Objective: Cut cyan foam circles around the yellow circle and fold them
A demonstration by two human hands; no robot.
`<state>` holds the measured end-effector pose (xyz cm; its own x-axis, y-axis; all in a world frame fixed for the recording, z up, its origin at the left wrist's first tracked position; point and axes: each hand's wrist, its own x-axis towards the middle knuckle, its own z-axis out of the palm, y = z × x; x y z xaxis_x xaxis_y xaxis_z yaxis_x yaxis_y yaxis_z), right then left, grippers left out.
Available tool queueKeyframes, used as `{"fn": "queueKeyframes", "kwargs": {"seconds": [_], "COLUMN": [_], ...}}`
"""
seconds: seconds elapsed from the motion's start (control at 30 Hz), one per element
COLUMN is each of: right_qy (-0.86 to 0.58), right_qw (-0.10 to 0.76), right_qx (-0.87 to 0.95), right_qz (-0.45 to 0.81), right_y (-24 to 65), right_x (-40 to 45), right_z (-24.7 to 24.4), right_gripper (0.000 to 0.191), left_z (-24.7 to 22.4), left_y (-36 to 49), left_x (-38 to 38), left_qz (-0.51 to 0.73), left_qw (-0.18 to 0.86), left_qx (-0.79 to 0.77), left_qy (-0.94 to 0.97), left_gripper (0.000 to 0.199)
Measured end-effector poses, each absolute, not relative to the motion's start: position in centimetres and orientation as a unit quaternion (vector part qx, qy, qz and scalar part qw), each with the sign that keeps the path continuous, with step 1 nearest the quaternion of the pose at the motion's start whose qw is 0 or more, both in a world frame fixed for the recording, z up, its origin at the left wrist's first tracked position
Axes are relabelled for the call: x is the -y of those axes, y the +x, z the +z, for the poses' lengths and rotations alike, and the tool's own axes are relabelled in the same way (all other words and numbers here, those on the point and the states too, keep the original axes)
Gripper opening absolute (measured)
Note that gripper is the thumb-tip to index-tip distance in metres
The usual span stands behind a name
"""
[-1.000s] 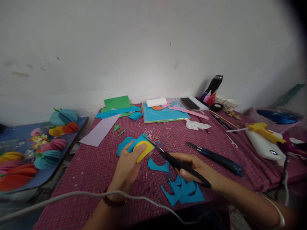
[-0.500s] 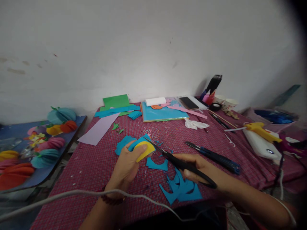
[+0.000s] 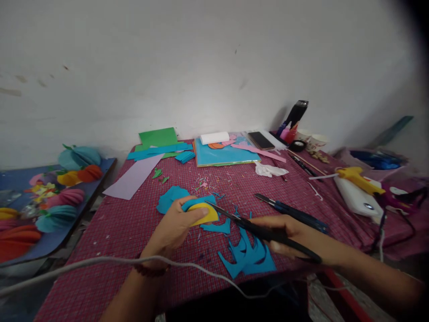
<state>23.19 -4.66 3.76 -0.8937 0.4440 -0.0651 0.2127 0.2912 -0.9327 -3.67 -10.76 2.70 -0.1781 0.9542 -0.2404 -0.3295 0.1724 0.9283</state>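
My left hand (image 3: 177, 222) is closed on a yellow half-round piece (image 3: 205, 213) laid against blue paper (image 3: 197, 202), thumb on the yellow side. Black-handled scissors (image 3: 264, 233) are gripped in my right hand (image 3: 288, 232). Their blades reach left, with the tips at the upper edge of the blue paper. Just beyond my left hand lies a pile of cut blue pieces (image 3: 170, 198). Curved blue offcuts (image 3: 250, 257) rest on the checked cloth beneath the scissors. A dark blue utility knife (image 3: 293, 212) lies beyond my right hand.
A white cable (image 3: 134, 260) crosses in front of my left wrist. Farther back are blue sheets (image 3: 224, 156), a phone (image 3: 260, 140) and a green sheet (image 3: 157, 136). A yellow glue gun (image 3: 360, 180) lies at right. Paper pumpkins (image 3: 69, 198) sit on the blue table at left.
The yellow piece and blue paper have turned flatter in my left hand. The scissors have tilted lower, their handles shifting right. The whole view has shifted slightly.
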Motion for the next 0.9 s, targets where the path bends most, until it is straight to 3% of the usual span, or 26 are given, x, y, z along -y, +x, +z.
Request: {"fn": "queueKeyframes", "kwargs": {"seconds": [0.13,0.37,0.9], "right_qy": [-0.213,-0.229,-0.266], "right_qw": [0.080,0.079,0.099], "right_qx": [0.755,0.696,0.657], "right_qz": [0.615,0.676,0.698], "right_y": [23.9,23.2,22.1], "right_x": [4.7,5.2,6.4], "right_z": [3.7,2.8,1.0], "right_gripper": [0.057,0.065,0.069], "left_z": [2.3,1.8,0.8], "left_y": [-3.6,-2.8,-1.4], "left_x": [10.7,10.5,10.6], "left_qz": [0.564,0.557,0.520], "left_qw": [0.550,0.602,0.617], "left_qx": [-0.550,-0.479,-0.492], "left_qy": [0.276,0.313,0.326], "left_gripper": [0.028,0.017,0.010]}}
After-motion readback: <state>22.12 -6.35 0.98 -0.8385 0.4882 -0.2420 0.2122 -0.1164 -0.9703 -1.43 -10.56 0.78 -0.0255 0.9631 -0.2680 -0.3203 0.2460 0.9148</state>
